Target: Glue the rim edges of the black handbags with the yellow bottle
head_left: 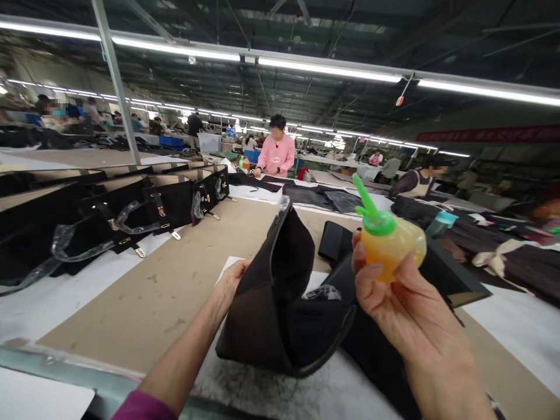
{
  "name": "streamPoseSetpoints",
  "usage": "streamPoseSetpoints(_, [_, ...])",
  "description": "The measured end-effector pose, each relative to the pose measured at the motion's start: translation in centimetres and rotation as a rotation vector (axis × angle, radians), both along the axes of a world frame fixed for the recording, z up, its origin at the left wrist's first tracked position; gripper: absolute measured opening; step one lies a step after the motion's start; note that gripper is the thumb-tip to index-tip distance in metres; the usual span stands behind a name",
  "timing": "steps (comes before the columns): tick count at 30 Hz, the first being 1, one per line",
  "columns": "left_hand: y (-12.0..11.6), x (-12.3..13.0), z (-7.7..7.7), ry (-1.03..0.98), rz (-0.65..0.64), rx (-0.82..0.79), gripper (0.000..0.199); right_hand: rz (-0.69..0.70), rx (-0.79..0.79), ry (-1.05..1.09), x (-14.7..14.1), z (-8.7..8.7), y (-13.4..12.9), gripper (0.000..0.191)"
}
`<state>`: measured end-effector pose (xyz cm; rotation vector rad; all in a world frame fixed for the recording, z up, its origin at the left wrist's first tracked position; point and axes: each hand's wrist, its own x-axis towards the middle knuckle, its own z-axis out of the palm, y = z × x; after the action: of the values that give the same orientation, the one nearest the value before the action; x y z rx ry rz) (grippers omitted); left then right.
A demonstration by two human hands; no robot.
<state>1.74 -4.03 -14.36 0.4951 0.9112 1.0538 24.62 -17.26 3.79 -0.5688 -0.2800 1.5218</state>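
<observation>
My left hand (234, 283) grips the left side of a black fabric bag piece (258, 315), whose curved opening gapes toward the right; some of the fingers are hidden behind it. Raised to the right of it, my right hand (394, 291) is wrapped round a squeeze bottle (398, 239) with a green nozzle cap and yellow-orange liquid inside. The bottle is tilted, nozzle up and to the left, apart from the bag piece. Clear plastic wrap (322, 293) shows just beyond the opening.
Black handbags (170, 204) with metal clasps and plastic-wrapped handles line the left of the table (175, 280). More black pieces (336, 239) lie at right, near a teal-capped container (443, 221). A co-worker in pink (277, 154) stands across the table. A post (116, 81) rises at left.
</observation>
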Motion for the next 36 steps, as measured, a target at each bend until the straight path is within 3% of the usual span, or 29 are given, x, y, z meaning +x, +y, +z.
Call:
streamPoseSetpoints(3, [0.4,0.5,0.4,-0.129,0.115,-0.057,0.017,0.000,-0.027,0.022,-0.5,-0.7,-0.6,0.033])
streamPoseSetpoints(7, [-0.3,1.3,0.4,-0.258,0.363,-0.025,0.016,-0.032,-0.052,0.083,-1.7,-0.7,0.0,0.019])
streamPoseSetpoints(11, [-2.3,1.8,-0.8,-0.320,0.585,-0.023,0.027,-0.053,-0.021,0.110,-2.5,-0.7,2.1,0.021])
streamPoseSetpoints(15, [-3.9,1.6,-2.4,-0.357,0.710,-0.016,0.036,-0.030,-0.083,0.120,-2.9,-2.5,4.3,0.016])
streamPoseSetpoints(20, [-4.7,0.8,-3.2,-0.324,0.763,-0.011,0.039,0.015,-0.171,0.121,-3.6,-5.0,5.4,0.013])
streamPoseSetpoints(27, [-5.5,0.3,-3.6,-0.311,0.800,0.031,0.040,-0.030,-0.088,0.145,-2.9,-3.9,6.0,0.015])
streamPoseSetpoints(31, [-6.0,0.1,-3.5,-0.310,0.804,-0.011,0.037,0.021,-0.136,0.124,-3.6,-4.2,5.7,0.013])
streamPoseSetpoints(36, [-8.1,-3.4,-4.4,-0.119,0.823,-0.029,0.032,0.034,-0.173,0.133,-4.5,-4.6,4.1,0.015])
